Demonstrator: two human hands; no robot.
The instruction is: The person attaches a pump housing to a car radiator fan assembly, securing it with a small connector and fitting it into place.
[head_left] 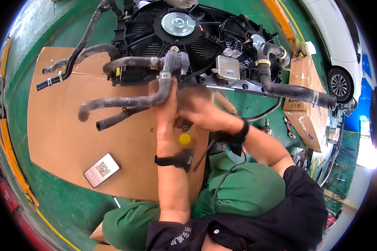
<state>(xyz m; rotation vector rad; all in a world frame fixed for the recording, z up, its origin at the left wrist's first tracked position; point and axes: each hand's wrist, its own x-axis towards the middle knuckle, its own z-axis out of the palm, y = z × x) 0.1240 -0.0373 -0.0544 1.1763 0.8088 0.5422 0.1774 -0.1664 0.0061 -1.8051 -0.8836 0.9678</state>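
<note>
The grey hose fitting [176, 62] sits at the near side of the radiator fan assembly [203, 39]. Left hand [165, 108]: at the bent rubber hose [127, 103] below it. Right hand [198, 108]: blurred, just beside. Finger closure: indeterminable on both.

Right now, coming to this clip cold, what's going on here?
A person has both hands at the near edge of a radiator fan assembly. The left hand is partly hidden behind a curved rubber hose attached to a hose fitting. The right hand, blurred, is close beside it; what either holds cannot be made out. A smartphone lies on the cardboard sheet below.
</note>
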